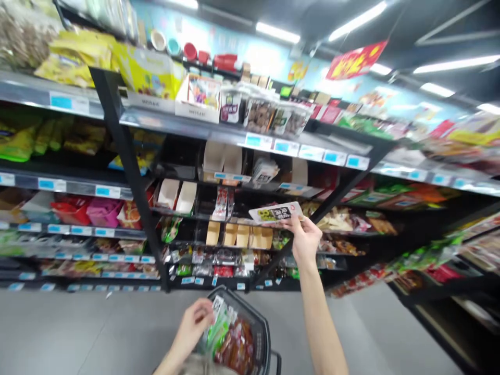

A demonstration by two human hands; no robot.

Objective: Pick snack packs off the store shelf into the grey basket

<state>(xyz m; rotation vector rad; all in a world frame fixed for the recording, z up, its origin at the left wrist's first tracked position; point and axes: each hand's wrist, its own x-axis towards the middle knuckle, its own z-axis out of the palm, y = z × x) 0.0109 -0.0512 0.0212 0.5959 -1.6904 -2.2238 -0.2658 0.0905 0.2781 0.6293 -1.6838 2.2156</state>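
White pkt (pixel 275 212) pinched in raised R hand (pixel 304 240); L hand (pixel 194 325) at basket (pixel 262 333).

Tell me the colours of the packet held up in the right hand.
The packet is mostly white, with a yellow-green patch and black lettering; head view.

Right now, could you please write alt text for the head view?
The right hand holds a white snack packet up before stocked store shelves. The left hand touches green packets in a dark basket.
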